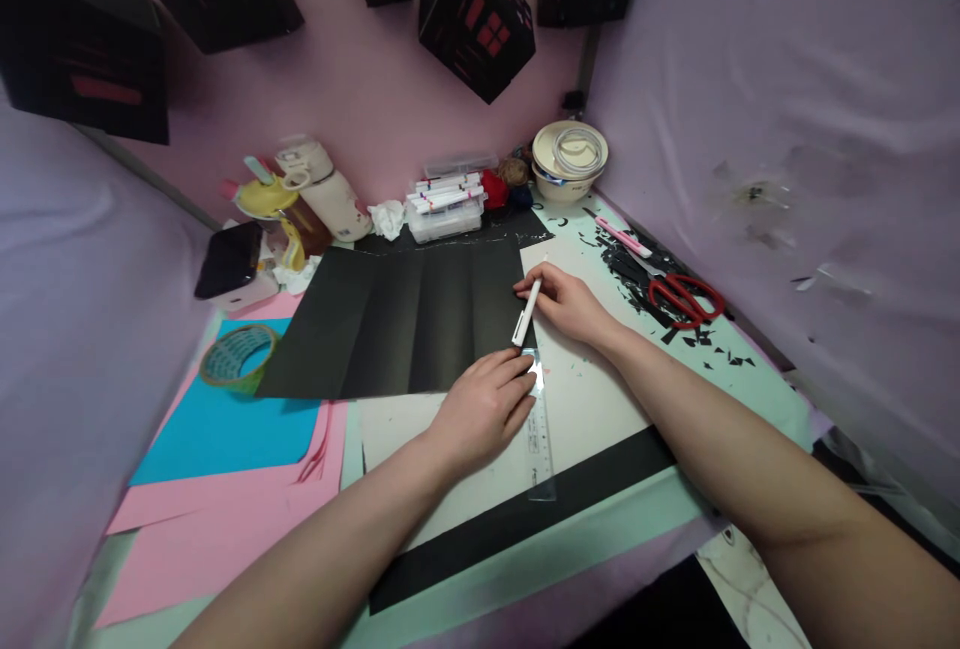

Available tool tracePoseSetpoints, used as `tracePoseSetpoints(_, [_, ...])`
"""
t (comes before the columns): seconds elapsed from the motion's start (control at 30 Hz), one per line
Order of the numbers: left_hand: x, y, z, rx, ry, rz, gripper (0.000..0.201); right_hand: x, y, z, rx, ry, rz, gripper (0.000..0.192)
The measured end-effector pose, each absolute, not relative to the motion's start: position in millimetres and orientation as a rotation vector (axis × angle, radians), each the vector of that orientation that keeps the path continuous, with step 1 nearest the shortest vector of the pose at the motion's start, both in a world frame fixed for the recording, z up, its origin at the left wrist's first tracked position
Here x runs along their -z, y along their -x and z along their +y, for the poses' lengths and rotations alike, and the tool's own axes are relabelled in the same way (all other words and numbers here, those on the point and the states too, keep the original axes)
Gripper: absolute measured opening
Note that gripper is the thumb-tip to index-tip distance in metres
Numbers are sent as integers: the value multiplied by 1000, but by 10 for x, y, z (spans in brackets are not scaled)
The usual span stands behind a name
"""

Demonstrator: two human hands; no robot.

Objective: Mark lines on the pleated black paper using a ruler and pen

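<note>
Left hand (487, 407) presses ruler (540, 434) at black paper (405, 314) edge; right hand (568, 304) grip pinches pen (526, 313).

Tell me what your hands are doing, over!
Left hand pressing clear ruler flat. Right hand gripping white pen at black paper edge. Scissors aside, nothing blocking.

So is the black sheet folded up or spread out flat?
Spread out. The black sheet lies open on the table, with parallel fold creases showing across it. The left hand presses a ruler at its edge.
</note>
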State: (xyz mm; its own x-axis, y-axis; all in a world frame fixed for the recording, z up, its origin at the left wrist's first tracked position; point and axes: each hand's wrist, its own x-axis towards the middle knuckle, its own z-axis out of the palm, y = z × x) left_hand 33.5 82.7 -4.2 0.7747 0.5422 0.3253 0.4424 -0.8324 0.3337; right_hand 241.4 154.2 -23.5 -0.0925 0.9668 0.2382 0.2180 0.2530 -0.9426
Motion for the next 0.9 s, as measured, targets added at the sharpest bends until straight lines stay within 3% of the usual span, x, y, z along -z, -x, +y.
tracePoseSetpoints(0.9, [60,-330,821,-590,-2791,770,27,248,-2410,1553,-934,1151,-1545,12])
